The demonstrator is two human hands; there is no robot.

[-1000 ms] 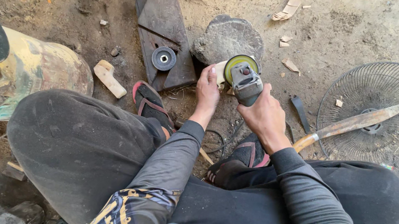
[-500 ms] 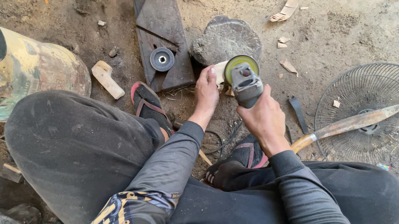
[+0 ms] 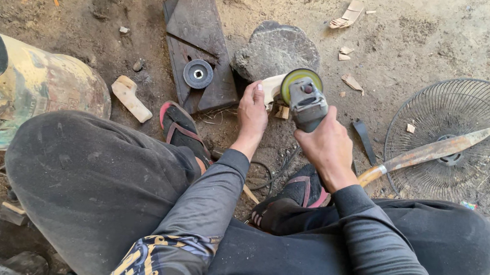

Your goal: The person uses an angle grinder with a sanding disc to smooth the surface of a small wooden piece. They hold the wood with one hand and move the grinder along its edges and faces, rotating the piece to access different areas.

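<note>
Dusty dirt floor (image 3: 412, 26), scraps everywhere. Right hand (image 3: 327, 147) wrapped tight around an angle grinder (image 3: 304, 98), left hand (image 3: 252, 113) pinching a pale wooden piece (image 3: 272, 86) beside a stone (image 3: 276, 50).

Pale wood piece (image 3: 271, 86), rough grey stone (image 3: 276, 50), dull rusty metal blade (image 3: 434, 151).
</note>
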